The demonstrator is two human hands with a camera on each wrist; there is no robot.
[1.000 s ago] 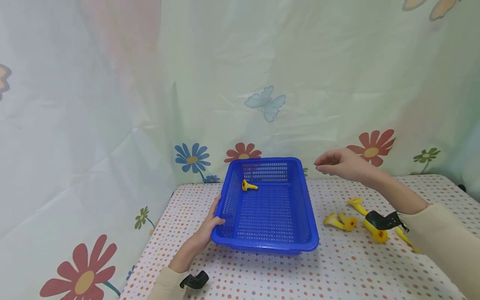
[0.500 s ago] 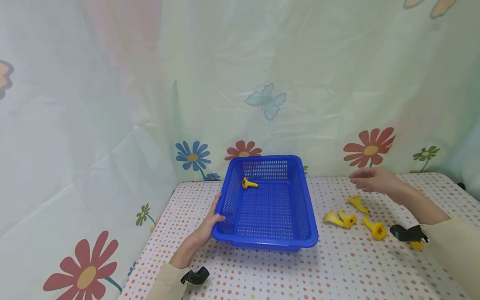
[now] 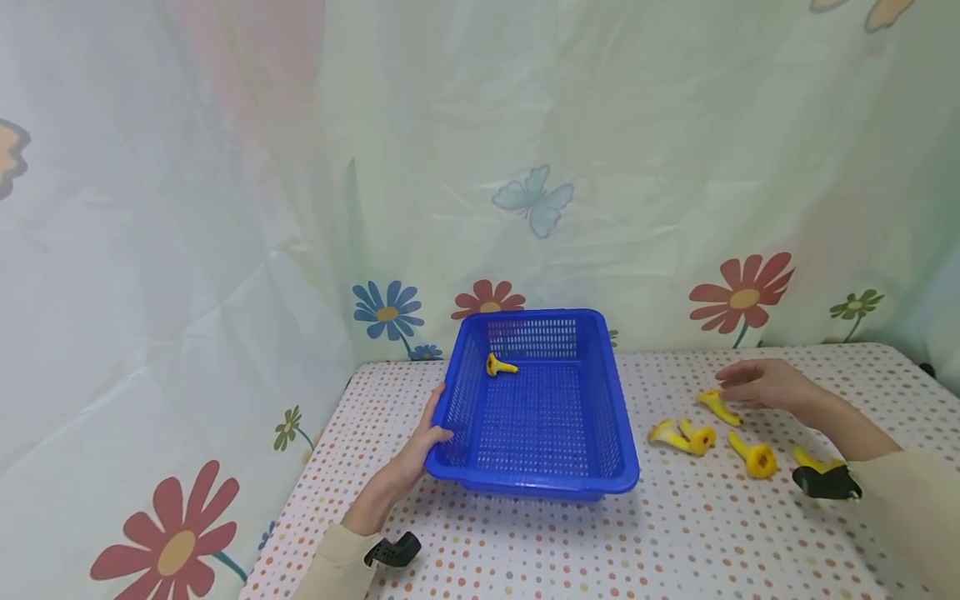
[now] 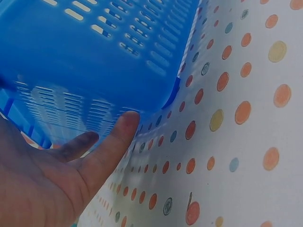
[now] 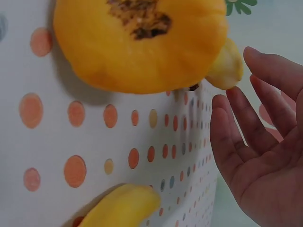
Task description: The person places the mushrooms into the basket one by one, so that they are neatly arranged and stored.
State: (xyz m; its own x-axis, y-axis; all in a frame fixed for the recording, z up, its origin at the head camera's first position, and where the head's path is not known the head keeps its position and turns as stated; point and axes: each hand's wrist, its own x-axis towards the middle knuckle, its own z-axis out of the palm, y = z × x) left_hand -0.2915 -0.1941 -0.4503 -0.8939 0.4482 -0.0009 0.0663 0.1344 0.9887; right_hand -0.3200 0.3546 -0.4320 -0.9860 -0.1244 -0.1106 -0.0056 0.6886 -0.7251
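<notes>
In the head view, my left hand (image 3: 408, 458) grips the left rim of a blue plastic basket (image 3: 532, 483), thumb over the edge and fingers along the outer side. The left wrist view shows fingers against the slotted basket wall (image 4: 109, 85). One yellow trumpet-shaped mushroom (image 3: 500, 365) lies inside the basket at the far left. My right hand (image 3: 768, 386) hovers over the table at the right, fingers loosely bent and apart. Just below its fingertips lies another yellow mushroom (image 3: 720, 408). In the right wrist view, that hand (image 5: 265, 142) has nothing between its fingers.
More yellow mushrooms lie on the dotted tablecloth (image 3: 562, 550): a pair (image 3: 682, 437) right of the basket, one with a dark-centred cap (image 3: 753, 458), and one (image 3: 810, 458) partly behind the right wrist camera (image 3: 825, 482). A flowered curtain (image 3: 637, 167) hangs behind the table.
My right hand has moved right and down, from beside the basket's far right corner to the mushroom on the table. The left hand keeps its hold on the basket.
</notes>
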